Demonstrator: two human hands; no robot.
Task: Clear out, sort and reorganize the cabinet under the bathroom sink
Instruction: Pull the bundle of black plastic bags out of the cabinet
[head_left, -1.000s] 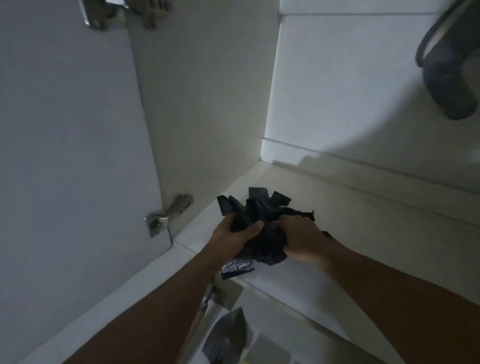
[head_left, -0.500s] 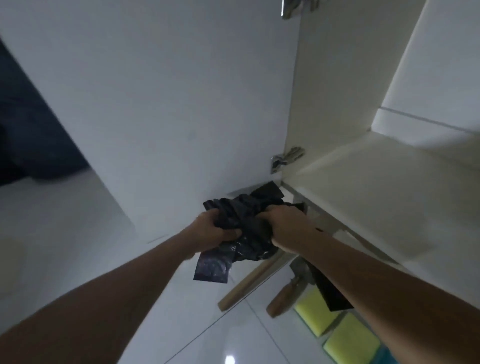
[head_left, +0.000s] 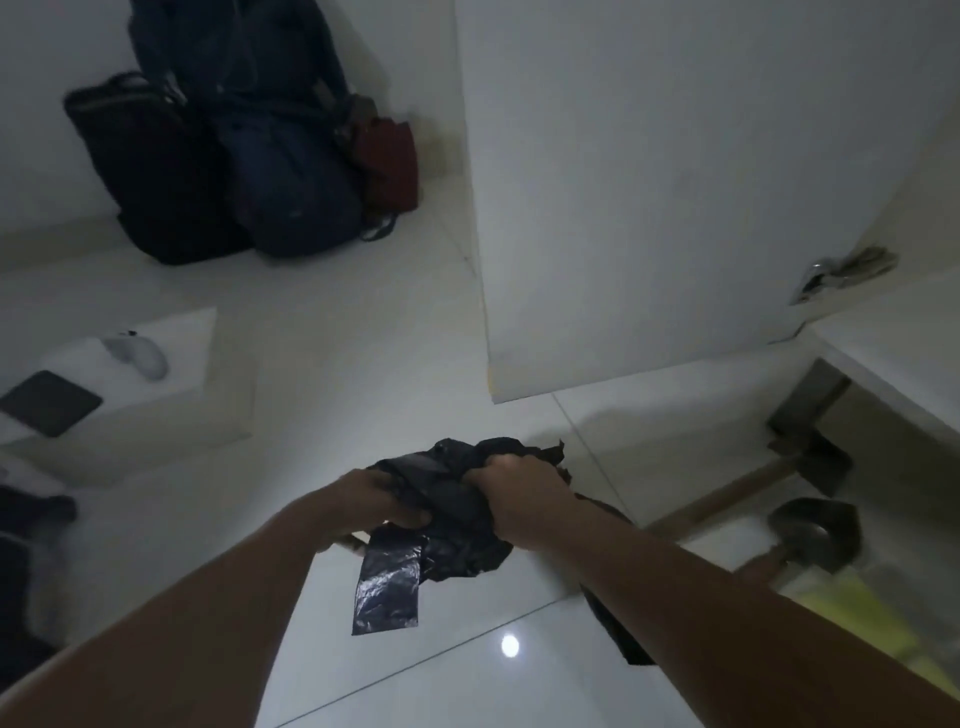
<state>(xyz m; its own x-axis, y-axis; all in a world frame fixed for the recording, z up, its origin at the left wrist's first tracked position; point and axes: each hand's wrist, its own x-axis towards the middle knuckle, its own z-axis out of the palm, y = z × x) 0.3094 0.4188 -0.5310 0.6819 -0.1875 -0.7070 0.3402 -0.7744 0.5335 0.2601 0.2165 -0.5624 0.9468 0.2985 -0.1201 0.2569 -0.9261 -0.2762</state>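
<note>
Gripping a crumpled bundle of black plastic bags (head_left: 447, 512), the left hand (head_left: 371, 501) and the right hand (head_left: 514, 496) both have their fingers curled into it and hold it above the white tiled floor (head_left: 322, 395), in front of the open cabinet door (head_left: 649, 208). One flat folded bag hangs down from the bundle. To the right, near the cabinet base, a hammer (head_left: 753, 486) lies on the floor beside yellow sponges (head_left: 852, 613). Dark backpacks (head_left: 234, 166) stand against the far wall.
</note>
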